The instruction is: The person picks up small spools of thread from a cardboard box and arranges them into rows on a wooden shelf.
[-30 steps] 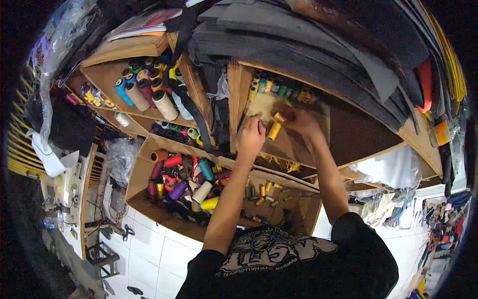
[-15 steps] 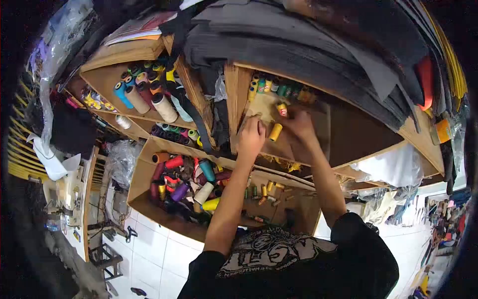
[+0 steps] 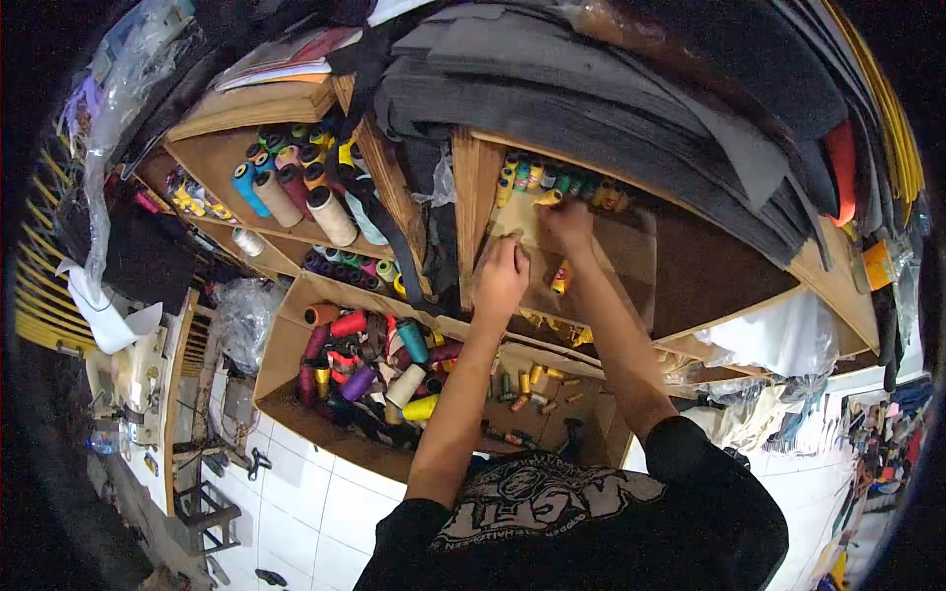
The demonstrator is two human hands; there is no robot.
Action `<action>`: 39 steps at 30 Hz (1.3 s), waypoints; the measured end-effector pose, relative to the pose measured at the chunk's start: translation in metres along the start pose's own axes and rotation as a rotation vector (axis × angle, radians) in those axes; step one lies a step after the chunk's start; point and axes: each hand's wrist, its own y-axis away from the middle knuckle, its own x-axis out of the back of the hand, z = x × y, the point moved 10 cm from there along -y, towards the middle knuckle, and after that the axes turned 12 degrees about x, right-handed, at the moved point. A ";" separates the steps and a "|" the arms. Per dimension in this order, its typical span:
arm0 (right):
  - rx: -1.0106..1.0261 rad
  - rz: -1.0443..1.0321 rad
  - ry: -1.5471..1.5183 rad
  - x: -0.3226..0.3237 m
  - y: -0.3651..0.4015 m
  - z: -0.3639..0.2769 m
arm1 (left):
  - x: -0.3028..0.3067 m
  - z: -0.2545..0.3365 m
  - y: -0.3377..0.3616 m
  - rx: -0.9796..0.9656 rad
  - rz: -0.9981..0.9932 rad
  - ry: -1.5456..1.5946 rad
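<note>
My right hand (image 3: 569, 223) reaches into the shelf compartment, its fingers closed on a small yellow spool (image 3: 549, 198) near the row of small spools (image 3: 564, 181) at the back. My left hand (image 3: 504, 272) rests over the left part of the same compartment, fingers bent together; whether they hold anything is hidden. Another yellow spool (image 3: 561, 277) with a red label lies on the compartment floor between my left hand and my right forearm.
Below the shelf, a cardboard box (image 3: 286, 345) holds large thread cones and small spools. More cones (image 3: 332, 217) stand in the left compartment. Dark grey fabric sheets (image 3: 591, 94) are stacked on top. A stool (image 3: 207, 517) stands at lower left.
My right hand has moved back toward the row of spools and now grips a yellow spool there. The loose yellow spool in front lies in a slightly different place. My left hand has barely moved.
</note>
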 end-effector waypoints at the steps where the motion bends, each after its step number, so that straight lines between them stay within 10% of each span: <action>1: -0.016 -0.031 0.194 0.010 0.005 -0.028 | 0.000 0.000 0.001 0.000 -0.004 0.011; 4: 0.058 0.102 0.053 0.013 0.003 -0.051 | 0.004 0.004 0.000 0.026 0.005 -0.016; 7: 0.061 -0.245 0.288 -0.015 -0.009 -0.037 | 0.001 -0.001 0.001 0.070 -0.030 -0.061; 10: 0.447 -0.031 0.447 -0.034 -0.019 -0.028 | -0.006 -0.009 0.002 0.095 -0.062 -0.068; 17: 0.386 0.148 0.251 -0.024 -0.020 -0.036 | 0.005 0.006 0.000 0.054 -0.043 -0.010; 23: 0.115 -0.158 0.262 -0.010 -0.009 -0.068 | -0.005 -0.005 0.002 0.096 -0.081 -0.020; 31: 0.373 0.026 0.453 -0.020 -0.012 -0.069 | -0.003 -0.005 0.001 0.117 -0.074 -0.016; 37: 0.014 -0.133 0.285 -0.018 -0.010 -0.056 | -0.001 -0.003 0.001 0.073 -0.027 -0.019; 39: 0.187 -0.152 0.414 -0.028 -0.015 -0.056 | 0.002 0.001 0.000 0.059 -0.025 0.013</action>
